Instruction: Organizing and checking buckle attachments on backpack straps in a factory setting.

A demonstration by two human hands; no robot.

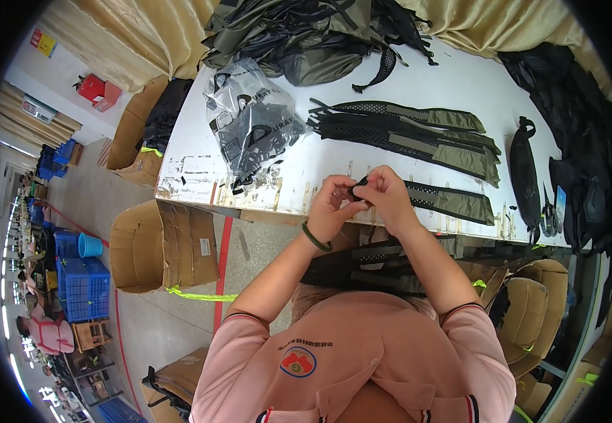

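My left hand [329,209], with a dark bangle at the wrist, and my right hand [390,200] meet at the table's near edge. Both have their fingertips closed on the black end of an olive and black padded strap [457,204]. The strap runs out to the right of my hands along the edge. A small dark part shows between the fingers, too covered to make out fully. Beyond them lies a stack of similar mesh-backed straps [412,139]. To the left of that stack is a clear printed plastic bag [246,116] with small black pieces inside.
A heap of dark olive bags [313,42] covers the table's far side. At right lie a slim black strap [524,180], scissors [548,215] and hanging black fabric [581,134]. Cardboard boxes [154,247] stand on the floor at left. More dark straps [352,264] rest near my lap.
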